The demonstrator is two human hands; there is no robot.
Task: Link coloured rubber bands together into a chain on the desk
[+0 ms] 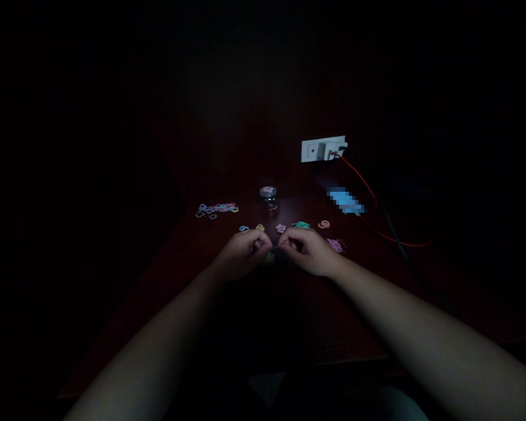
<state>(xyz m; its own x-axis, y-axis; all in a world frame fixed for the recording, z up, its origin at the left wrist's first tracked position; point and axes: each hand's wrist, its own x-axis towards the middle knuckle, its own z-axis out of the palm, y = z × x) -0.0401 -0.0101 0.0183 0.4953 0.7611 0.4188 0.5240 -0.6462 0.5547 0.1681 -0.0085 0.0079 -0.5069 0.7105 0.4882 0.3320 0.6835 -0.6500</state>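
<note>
**Two small pinches, level and close, in poor light**

The fingers of the left hand [242, 251] and of the right hand [312, 251] were closed, each pinching one end of a thin pale band [275, 247], seemingly elastic. It spanned the narrow gap between the fingertips, above the near part of the dark red, smooth surface [342, 324]; its exact shape was too dim to tell.

Good handling called for grip at the very tips, both hands level, and a light, even pull: too much could snap so thin a band or fling it from one side. Slow movements suited the dimness, since shadow lay under the wrists.

Neighbours deserved care too. A pale little pile [269, 259] lay just below the hands, while small blue bands [244, 228], yellow bands [260, 227], pink bands [280, 228], green bands [301, 224] and orange bands [321, 226] lay in a row just beyond; a low sweep of the knuckles could have mixed them. A loose pink-purple bundle [335, 245] sat beside the right hand. Farther off were a multicoloured heap of bands [219, 208] and a round clear container [268, 192], both safely apart from the fingers.
</note>
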